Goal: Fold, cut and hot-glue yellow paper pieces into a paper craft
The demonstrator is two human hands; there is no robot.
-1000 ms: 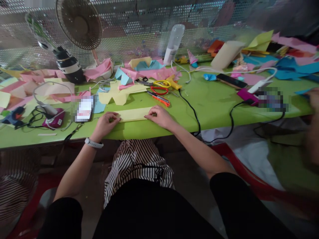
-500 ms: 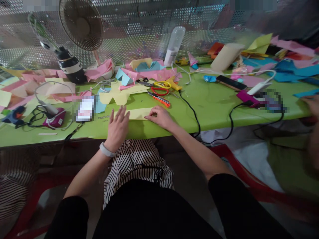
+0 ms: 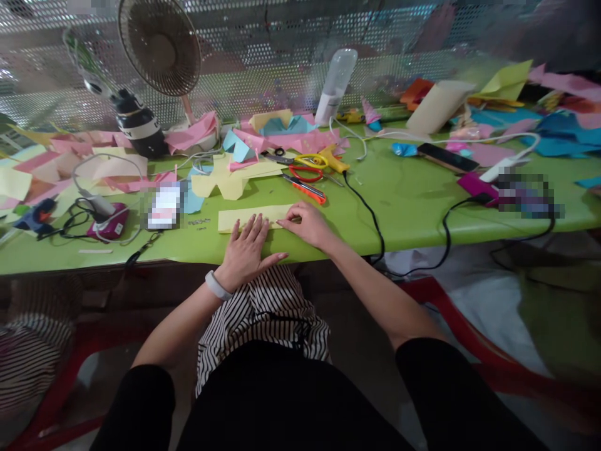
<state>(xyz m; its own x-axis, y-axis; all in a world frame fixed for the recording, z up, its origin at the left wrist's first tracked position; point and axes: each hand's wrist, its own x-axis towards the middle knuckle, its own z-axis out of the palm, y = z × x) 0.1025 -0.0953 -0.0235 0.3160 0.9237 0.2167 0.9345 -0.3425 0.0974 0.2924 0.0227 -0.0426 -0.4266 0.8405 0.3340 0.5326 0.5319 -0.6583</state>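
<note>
A pale yellow strip of paper [image 3: 228,219] lies along the front of the green table. My left hand [image 3: 248,245] rests flat on its lower edge, fingers stretched out and the thumb spread to the right. At the strip's right end, my right hand [image 3: 306,225] has thumb and index finger pinched on the paper. Part of that end is hidden under the fingers. Just behind my right hand lies an orange box cutter [image 3: 305,189], beside scissors with red handles [image 3: 306,173].
A yellow glue gun [image 3: 334,160] with a black cord lies behind the cutter. To the left are a phone [image 3: 164,205] and a purple power socket [image 3: 109,223]. Coloured paper, a black bottle [image 3: 137,125] and a fan [image 3: 159,47] line the back.
My left hand has slid right along the strip, uncovering its left end, and its thumb now spreads out. My right hand keeps its pinch at the right end.
</note>
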